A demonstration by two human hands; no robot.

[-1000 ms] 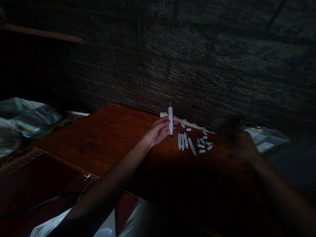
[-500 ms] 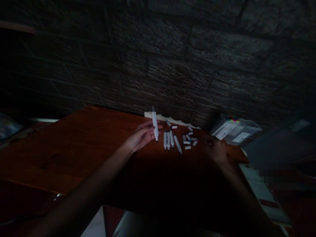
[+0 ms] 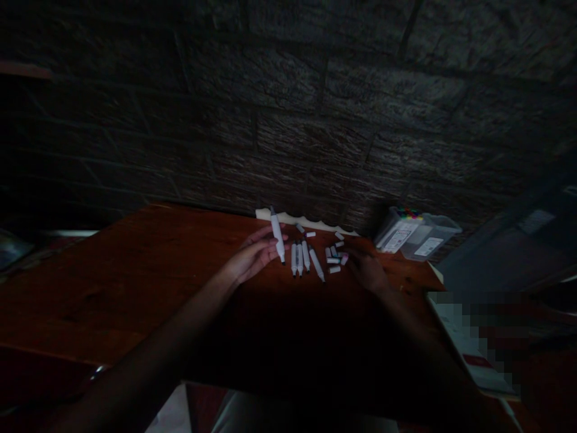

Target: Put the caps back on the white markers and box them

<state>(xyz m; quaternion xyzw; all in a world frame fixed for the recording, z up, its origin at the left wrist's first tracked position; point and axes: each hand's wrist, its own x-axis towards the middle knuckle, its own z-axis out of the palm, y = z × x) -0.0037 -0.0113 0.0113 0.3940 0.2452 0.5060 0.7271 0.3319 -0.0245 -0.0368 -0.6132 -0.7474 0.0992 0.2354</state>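
My left hand [image 3: 252, 258] is closed around a white marker [image 3: 277, 233], held upright with a slight tilt and bare of caps at both ends. Just right of it, several uncapped white markers [image 3: 300, 258] lie side by side on the wooden table [image 3: 148, 270], one of them [image 3: 317, 265] slanted. Small loose caps [image 3: 333, 260] are scattered beyond them, one with a pink end [image 3: 344, 258]. Close to the right side of these caps is my right hand [image 3: 368, 272], fingers stretched toward them. Its fingertips are dark, and I see nothing held in them.
Two clear plastic cases [image 3: 430, 237] stand at the table's back right, one with colourful marker ends showing. A pale wavy-edged strip [image 3: 306, 221] runs along the stone wall [image 3: 288, 138]. A white flat thing with a red band [image 3: 478, 361] lies at right.
My right hand has moved left, from near the plastic cases to the loose caps. My left hand still holds the marker. The whole view has shifted a little.
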